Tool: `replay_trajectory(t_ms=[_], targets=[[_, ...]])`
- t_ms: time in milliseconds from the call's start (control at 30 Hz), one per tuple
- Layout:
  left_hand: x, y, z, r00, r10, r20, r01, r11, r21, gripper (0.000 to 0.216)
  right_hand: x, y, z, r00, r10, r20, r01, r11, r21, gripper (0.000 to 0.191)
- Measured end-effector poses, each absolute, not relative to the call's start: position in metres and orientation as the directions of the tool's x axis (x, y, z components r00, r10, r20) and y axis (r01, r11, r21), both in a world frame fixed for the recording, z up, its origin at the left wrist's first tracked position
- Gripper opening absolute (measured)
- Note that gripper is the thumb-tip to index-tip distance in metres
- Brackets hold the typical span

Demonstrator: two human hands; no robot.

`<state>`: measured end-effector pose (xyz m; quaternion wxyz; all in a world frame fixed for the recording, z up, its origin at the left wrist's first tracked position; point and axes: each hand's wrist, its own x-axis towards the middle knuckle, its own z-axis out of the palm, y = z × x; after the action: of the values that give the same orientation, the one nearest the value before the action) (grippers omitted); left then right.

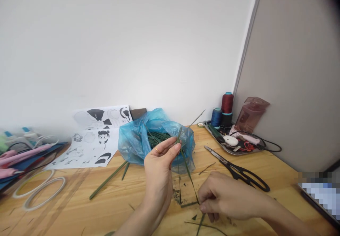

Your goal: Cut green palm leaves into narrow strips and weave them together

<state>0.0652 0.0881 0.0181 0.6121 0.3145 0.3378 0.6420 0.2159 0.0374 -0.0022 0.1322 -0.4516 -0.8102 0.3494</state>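
Note:
Thumb and fingers of my left hand (160, 168) pinch thin green leaf strips (189, 169) in front of the blue plastic bag (130, 140). One strip end sticks out above the fingertips, up and to the right. The strips hang down into a narrow loop with a bent bottom near the tabletop. My right hand (228, 195) is closed at the loop's lower right corner, its fingertips pinching a strip there. More green strips (159, 138) lie bundled inside the bag. Small dark scraps are scattered beneath the loop.
Black-handled scissors (236, 172) lie right of the bag. Behind them, a metal tray (239, 153) holds tools, near thread spools (227, 103). Printed drawings (90, 147), tape rings (45, 193) and glue bottles (29, 135) are at left. A pixelated screen (321, 197) sits at right.

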Motion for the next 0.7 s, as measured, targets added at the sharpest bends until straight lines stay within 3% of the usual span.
replay_trajectory(t_ms=[167,233,400,700], targets=[[0.069,0.086,0.013,0.002,1.000,0.009,-0.532,-0.006,0.847,0.022,0.221,0.039,0.003,-0.528,0.849,-0.020,0.728,0.440,-0.526,0.010],[0.070,0.084,0.010,0.030,0.999,0.025,-0.515,-0.006,0.857,0.021,0.217,0.041,0.008,-0.414,0.907,0.074,0.726,0.378,-0.574,0.005],[0.073,0.078,0.006,0.103,0.993,0.058,-0.472,-0.002,0.881,0.020,0.202,0.038,0.019,-0.225,0.953,0.201,0.536,0.293,-0.792,0.020],[0.074,0.075,0.006,0.115,0.993,0.034,-0.497,0.028,0.867,0.020,0.199,0.033,0.018,-0.274,0.933,0.234,0.558,0.353,-0.751,0.029]])
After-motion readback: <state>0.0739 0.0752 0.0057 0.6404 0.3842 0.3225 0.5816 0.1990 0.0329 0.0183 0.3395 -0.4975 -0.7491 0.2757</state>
